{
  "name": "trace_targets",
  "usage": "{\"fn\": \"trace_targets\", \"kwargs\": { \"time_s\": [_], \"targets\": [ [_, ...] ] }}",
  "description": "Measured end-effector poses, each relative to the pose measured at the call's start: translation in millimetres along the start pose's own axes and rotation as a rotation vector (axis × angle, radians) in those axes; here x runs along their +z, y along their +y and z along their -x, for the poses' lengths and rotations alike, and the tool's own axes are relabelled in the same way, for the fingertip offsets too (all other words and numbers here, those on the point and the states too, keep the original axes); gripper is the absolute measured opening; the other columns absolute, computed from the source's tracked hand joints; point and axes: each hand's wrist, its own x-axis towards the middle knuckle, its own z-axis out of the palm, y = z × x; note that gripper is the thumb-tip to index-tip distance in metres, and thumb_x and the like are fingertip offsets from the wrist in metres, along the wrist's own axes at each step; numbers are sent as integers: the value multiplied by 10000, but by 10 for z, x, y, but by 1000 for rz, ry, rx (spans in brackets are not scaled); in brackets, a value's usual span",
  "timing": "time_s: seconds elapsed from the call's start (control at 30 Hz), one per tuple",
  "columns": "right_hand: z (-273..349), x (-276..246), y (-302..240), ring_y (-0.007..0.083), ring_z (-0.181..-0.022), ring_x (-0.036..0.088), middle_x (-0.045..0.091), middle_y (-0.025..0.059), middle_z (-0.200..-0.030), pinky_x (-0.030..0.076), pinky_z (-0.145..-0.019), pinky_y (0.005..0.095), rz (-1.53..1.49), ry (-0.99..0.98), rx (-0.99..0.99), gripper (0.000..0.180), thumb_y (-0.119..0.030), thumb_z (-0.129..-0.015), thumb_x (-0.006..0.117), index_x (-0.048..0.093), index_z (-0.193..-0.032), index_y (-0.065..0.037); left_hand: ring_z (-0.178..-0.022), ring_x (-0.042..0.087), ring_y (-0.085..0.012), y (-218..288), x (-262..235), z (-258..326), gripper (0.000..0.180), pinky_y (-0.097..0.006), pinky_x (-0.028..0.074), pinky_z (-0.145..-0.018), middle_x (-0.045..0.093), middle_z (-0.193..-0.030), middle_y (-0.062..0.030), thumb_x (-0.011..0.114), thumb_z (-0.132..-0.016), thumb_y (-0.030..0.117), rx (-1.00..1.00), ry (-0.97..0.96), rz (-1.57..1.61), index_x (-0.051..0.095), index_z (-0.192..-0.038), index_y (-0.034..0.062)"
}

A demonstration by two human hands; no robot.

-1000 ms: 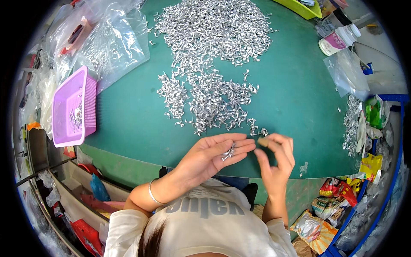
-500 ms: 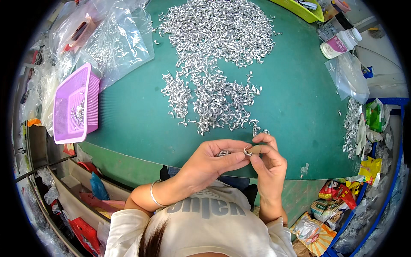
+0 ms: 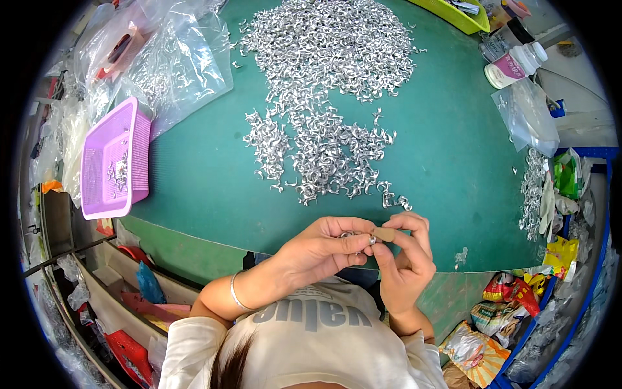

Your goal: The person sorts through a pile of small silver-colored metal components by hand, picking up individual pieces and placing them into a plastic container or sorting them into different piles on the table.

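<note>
— What have you got in your hands?

— A small silver metal clip (image 3: pixel 371 239). My left hand (image 3: pixel 322 249) and my right hand (image 3: pixel 407 259) meet just above the near edge of the green table (image 3: pixel 453 168). The fingertips of both hands are pinched together on the clip, thumbs and forefingers closed around it, so only a glint of it shows between them. The other fingers of my left hand curl in; whether more clips lie in that palm I cannot tell.

— And where do the clips come from?

— From the heap of clips (image 3: pixel 327 48) spread over the far half of the table, with a smaller scatter (image 3: pixel 317 155) trailing toward me. The last few pieces (image 3: pixel 395 200) lie just beyond my knuckles, near but not touching.

— What else is around you?

— To my left a purple basket (image 3: pixel 113 165) stands at the table's edge with a few clips in its bottom. Behind it lie clear plastic bags (image 3: pixel 175 65) (crumpled, one with more clips inside). On my right there is a white bottle (image 3: pixel 515 65) lying on its side, another clear bag (image 3: pixel 528 117), and a yellow-green tray (image 3: pixel 460 16) at the far rim. I wear a thin bracelet (image 3: pixel 236 293) on my left wrist.
</note>
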Motion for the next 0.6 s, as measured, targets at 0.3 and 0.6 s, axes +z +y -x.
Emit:
{"fn": "trace_targets", "kwargs": {
  "time_s": [0.3, 0.6],
  "targets": [
    [-162, -405, 299, 239, -844, 488, 542, 99, -914, 399, -734, 322, 566, 7, 74, 273, 3, -649, 657, 592, -914, -2, -815, 518, -124, 69, -32, 17, 118, -208, 442, -659, 503, -889, -74, 542, -798, 46, 34, 25, 14, 551, -904, -6],
    [-160, -292, 500, 174, -682, 530, 573, 108, -845, 431, -596, 263, 383, 91, 154, 229, 80, -681, 615, 595, -902, 25, -781, 513, -135, 10, -76, -81, 178, -257, 434, -710, 533, -923, -83, 491, -809, 26, 240, 103, -139, 548, -973, -15]
  ]
}}
